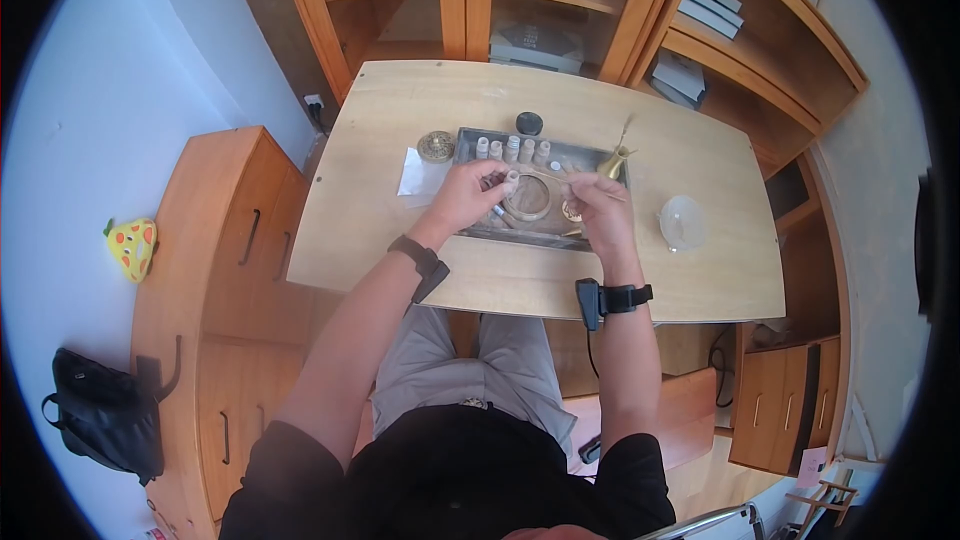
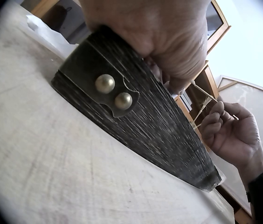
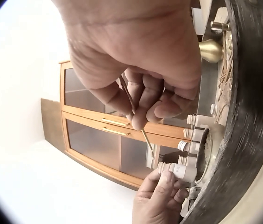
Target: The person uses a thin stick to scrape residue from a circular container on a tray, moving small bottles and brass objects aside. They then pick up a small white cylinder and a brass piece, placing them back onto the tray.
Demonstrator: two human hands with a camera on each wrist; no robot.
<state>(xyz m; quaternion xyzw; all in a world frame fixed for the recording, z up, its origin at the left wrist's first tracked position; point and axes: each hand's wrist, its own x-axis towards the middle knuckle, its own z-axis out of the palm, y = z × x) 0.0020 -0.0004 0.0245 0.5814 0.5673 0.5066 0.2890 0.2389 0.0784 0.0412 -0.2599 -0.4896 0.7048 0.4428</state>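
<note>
Over the dark tray [image 1: 590, 156], my left hand [image 1: 462, 198] holds a small clear vial [image 3: 181, 171] with a pale label, thumb and fingers round it. My right hand [image 1: 602, 202] pinches a thin stick-like tool [image 3: 146, 141], its tip pointing down at the vial's mouth in the right wrist view. Below both hands a round ring-rimmed dish [image 1: 548, 204] sits in the tray. Behind it stands a row of several small vials [image 1: 512, 148]. The left wrist view shows the tray's dark ribbed side [image 2: 159, 133] with two brass studs; the left fingertips are mostly hidden there.
A brass vase [image 1: 613, 166] with thin tools stands at the tray's right end. Left of the tray lie white paper [image 1: 420, 180] and a pierced brass lid [image 1: 436, 146]. A black round lid [image 1: 529, 123] is behind, a glass bowl [image 1: 682, 223] to the right.
</note>
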